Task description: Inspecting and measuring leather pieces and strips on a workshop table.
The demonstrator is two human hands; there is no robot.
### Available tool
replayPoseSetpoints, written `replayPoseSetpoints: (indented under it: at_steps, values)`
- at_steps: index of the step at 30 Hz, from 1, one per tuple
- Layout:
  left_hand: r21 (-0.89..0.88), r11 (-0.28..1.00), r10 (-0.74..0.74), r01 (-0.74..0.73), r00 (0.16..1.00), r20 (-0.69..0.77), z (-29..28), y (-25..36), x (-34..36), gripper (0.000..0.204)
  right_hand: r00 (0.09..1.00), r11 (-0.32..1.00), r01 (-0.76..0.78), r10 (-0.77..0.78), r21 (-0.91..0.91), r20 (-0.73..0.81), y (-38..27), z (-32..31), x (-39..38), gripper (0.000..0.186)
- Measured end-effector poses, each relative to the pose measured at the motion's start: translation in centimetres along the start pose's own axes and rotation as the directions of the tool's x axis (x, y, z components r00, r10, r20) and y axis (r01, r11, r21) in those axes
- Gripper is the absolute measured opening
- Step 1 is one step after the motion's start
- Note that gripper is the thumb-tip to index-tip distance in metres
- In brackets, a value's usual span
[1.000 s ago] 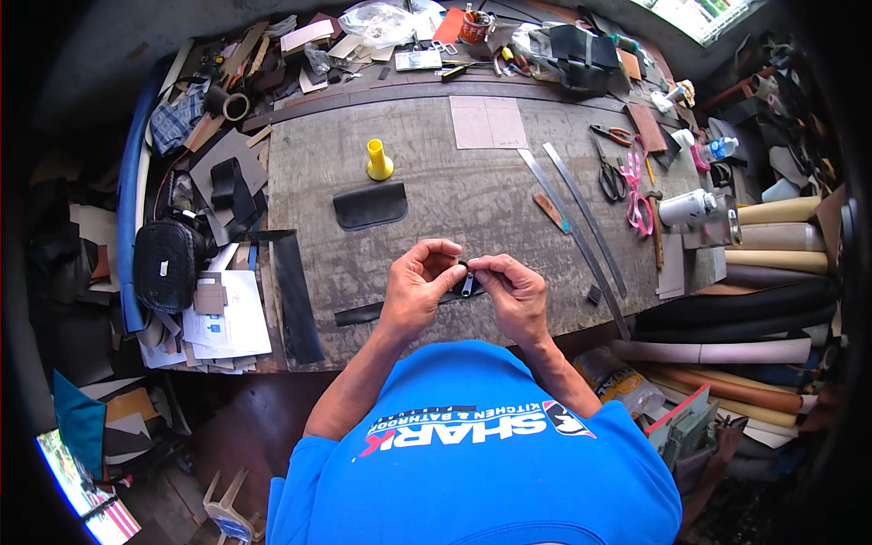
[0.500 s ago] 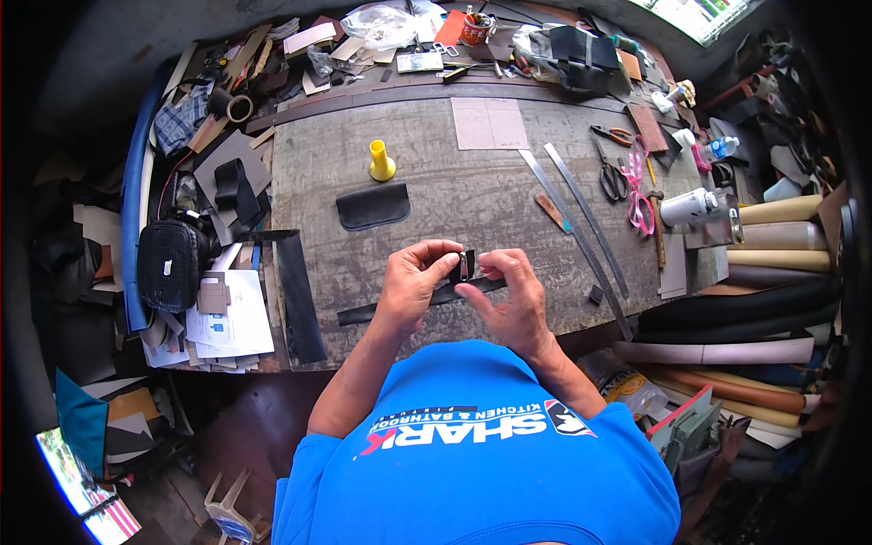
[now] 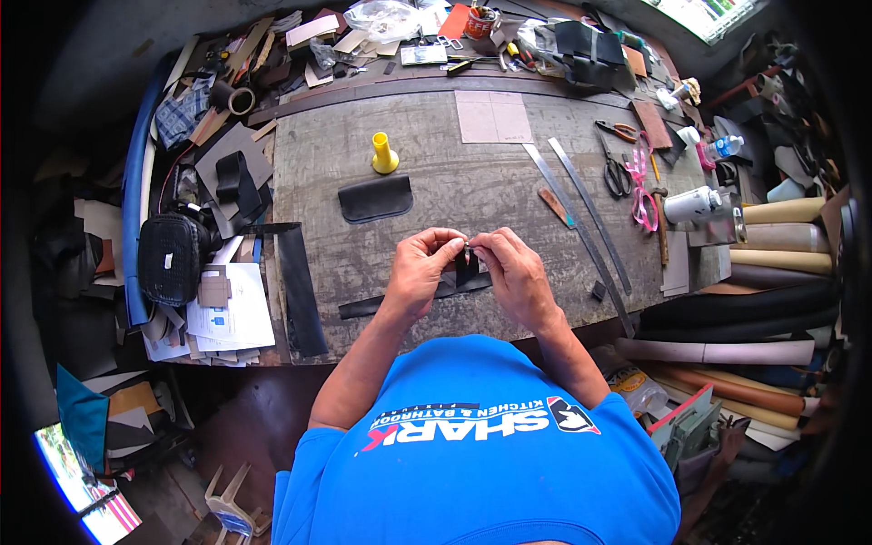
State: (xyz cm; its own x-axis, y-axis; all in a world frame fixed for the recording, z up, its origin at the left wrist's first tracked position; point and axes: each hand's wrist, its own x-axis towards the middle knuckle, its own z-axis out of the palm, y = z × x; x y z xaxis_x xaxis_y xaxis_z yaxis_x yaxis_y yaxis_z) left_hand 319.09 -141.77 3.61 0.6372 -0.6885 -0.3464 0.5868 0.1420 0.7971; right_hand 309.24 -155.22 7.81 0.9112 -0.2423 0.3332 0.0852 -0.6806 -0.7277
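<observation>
Head view showed the left hand (image 3: 422, 272) and right hand (image 3: 518, 272) pinching a small black zipper piece (image 3: 467, 270) over the table (image 3: 304, 186), toward its front edge, a black strip (image 3: 361, 309) lying beneath, a black flap (image 3: 375, 201) and yellow flared cone (image 3: 384, 154) farther in, and metal straightedges (image 3: 594, 261) nearer the right edge.

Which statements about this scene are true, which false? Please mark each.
1. The left hand and right hand hold one small black piece. True.
2. The yellow, flare-based cylinder lies on its side. False: it stands upright.
3. Two long, straight metal strips lie right of the hands. True.
4. Cream-coloured material rolls lie left of the worn, grey table. False: they lie right.
5. The black, textured, rounded case is at the table's left. True.
</observation>
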Motion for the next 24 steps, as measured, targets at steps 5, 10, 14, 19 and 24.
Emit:
replayPoseSetpoints:
  at_steps: [5,10,14,19,24]
  values:
    - [-0.017,0.999,0.05,-0.052,0.995,-0.083,0.9,-0.7,0.3,0.009,0.999,0.996,0.033,-0.036,-0.082,-0.03,0.5,1.2,-0.2,0.018]
    - [0.061,0.991,0.13,-0.121,0.976,-0.177,0.8,-3.7,0.6,0.008,0.984,0.957,0.15,-0.168,-0.248,-0.053,1.1,2.6,-1.9,0.023]
    - [0.061,0.991,0.134,-0.123,0.962,-0.237,1.9,-3.2,0.1,0.008,0.982,0.974,0.095,-0.125,-0.203,-0.141,1.3,2.9,-2.6,0.022]
    - [-0.099,0.993,0.047,-0.065,0.983,-0.177,1.7,-2.2,-0.5,0.014,0.959,0.983,0.057,-0.102,-0.172,-0.266,1.6,2.6,-2.7,0.017]
    - [-0.349,0.937,-0.052,0.03,0.997,-0.053,0.9,-3.4,-0.9,0.016,0.96,0.983,0.059,-0.103,-0.172,-0.259,1.2,2.5,-2.6,0.018]
